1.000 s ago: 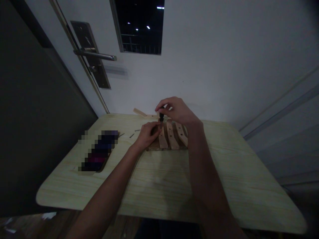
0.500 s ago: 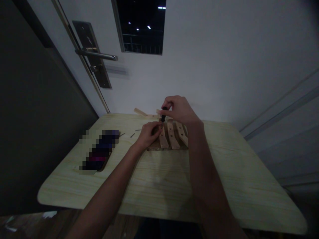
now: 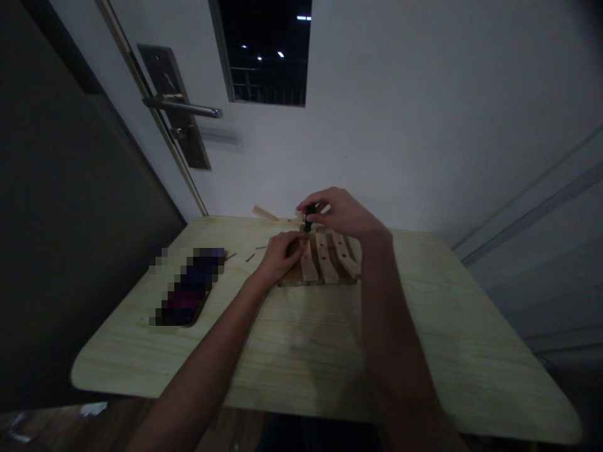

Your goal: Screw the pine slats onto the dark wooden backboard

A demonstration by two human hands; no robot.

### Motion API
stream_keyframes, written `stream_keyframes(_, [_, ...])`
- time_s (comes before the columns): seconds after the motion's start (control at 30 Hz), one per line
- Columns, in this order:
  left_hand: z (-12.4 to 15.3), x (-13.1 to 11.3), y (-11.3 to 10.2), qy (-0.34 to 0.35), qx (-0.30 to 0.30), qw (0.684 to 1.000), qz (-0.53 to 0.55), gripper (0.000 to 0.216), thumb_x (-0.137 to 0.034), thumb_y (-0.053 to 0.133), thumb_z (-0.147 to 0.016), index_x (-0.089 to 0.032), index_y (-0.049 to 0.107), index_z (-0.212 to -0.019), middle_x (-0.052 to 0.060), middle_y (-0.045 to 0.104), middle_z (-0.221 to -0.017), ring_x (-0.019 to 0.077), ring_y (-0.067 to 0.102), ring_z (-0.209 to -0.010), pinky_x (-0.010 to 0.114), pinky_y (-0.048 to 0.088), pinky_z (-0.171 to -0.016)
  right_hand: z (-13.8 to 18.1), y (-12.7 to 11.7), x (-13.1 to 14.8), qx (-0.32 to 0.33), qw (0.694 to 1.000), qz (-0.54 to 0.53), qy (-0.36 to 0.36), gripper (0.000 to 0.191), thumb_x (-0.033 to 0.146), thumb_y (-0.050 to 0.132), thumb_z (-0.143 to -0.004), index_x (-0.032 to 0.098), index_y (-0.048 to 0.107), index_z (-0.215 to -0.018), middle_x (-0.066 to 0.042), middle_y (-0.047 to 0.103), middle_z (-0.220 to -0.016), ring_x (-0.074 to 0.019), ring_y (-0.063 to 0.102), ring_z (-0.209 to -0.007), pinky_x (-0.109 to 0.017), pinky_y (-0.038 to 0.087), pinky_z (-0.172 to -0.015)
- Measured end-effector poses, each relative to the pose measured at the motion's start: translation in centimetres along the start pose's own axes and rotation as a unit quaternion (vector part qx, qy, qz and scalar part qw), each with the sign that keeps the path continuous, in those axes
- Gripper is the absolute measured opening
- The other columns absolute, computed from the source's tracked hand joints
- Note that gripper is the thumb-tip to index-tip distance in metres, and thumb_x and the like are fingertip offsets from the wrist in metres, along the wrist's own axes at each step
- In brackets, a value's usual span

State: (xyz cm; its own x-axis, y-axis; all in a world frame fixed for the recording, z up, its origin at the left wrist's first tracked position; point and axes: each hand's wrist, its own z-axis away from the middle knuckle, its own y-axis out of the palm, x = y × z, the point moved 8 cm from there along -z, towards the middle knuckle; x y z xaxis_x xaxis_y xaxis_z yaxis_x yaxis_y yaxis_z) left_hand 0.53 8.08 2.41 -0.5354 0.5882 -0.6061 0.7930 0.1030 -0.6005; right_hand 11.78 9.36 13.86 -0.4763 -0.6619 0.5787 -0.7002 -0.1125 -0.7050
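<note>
A screwdriver (image 3: 309, 216) with a black handle stands nearly upright in my right hand (image 3: 340, 212), whose fingers are closed round the handle. Its lower end points down at a bent wooden strip (image 3: 308, 267). My left hand (image 3: 281, 252) rests at the left of that strip, thumb and fingertips pinched near the screwdriver's tip; what they pinch is too small to make out. Two more bent strips with dark holes, a middle strip (image 3: 326, 258) and a right strip (image 3: 345, 256), lie across a brown wooden board (image 3: 292, 276).
Behind my hands lies another loose wooden strip (image 3: 266, 213). Loose screws (image 3: 250, 257) are scattered left of my left hand, close to a phone (image 3: 200, 282). The pale tabletop (image 3: 292, 358) meets a white door (image 3: 400, 125) with a metal handle (image 3: 188, 108).
My right hand has shifted slightly down, with its fingers moved round the screwdriver handle and its wrist a little to the right. The left hand stays in place.
</note>
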Motion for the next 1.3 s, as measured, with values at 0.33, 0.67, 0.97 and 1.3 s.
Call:
stream_keyframes(0.33, [-0.1, -0.3, -0.1, -0.008, 0.003, 1.000, -0.001, 0.028, -0.030, 0.056, -0.086, -0.018, 0.064, -0.110, 0.008, 0.071, -0.104, 0.0235, 0.064, -0.095, 0.037, 0.048, -0.086, -0.3, 0.0, 0.8, -0.024, 1.000, -0.012, 0.016, 0.015, 0.015, 0.072, -0.074, 0.018, 0.074, -0.089, -0.005, 0.072, -0.088, -0.0154, 0.064, -0.077, -0.029, 0.050, -0.073])
stream_keyframes(0.67, [-0.1, 0.0, 0.1, -0.002, 0.007, 1.000, -0.011, 0.030, -0.031, 0.055, -0.087, -0.018, 0.064, -0.113, 0.009, 0.070, -0.108, 0.0241, 0.063, -0.098, 0.039, 0.047, -0.090, -0.6, 0.2, 0.6, -0.032, 0.999, 0.012, 0.016, 0.010, 0.024, 0.073, -0.075, 0.015, 0.071, -0.080, -0.005, 0.070, -0.080, -0.0147, 0.062, -0.073, -0.029, 0.048, -0.071])
stream_keyframes(0.97, [-0.1, -0.5, -0.1, -0.001, 0.002, 1.000, -0.003, 0.025, -0.030, 0.055, -0.087, -0.015, 0.066, -0.105, 0.009, 0.071, -0.098, 0.0234, 0.064, -0.090, 0.038, 0.048, -0.084, -0.3, 0.6, 1.2, 0.010, 0.999, -0.022, -0.029, 0.034, 0.003, 0.050, -0.078, 0.019, 0.074, -0.095, -0.005, 0.073, -0.100, -0.0168, 0.064, -0.093, -0.031, 0.051, -0.083])
stream_keyframes(1.3, [-0.1, 0.0, 0.0, 0.002, -0.005, 1.000, -0.012, 0.026, -0.028, 0.058, -0.086, -0.018, 0.064, -0.109, 0.008, 0.071, -0.100, 0.0225, 0.064, -0.090, 0.037, 0.049, -0.083, 0.0, -0.6, 0.3, -0.048, 0.998, 0.003, 0.035, 0.012, 0.019, 0.074, -0.069, 0.016, 0.063, -0.075, -0.001, 0.063, -0.074, -0.0134, 0.059, -0.068, -0.028, 0.049, -0.064])
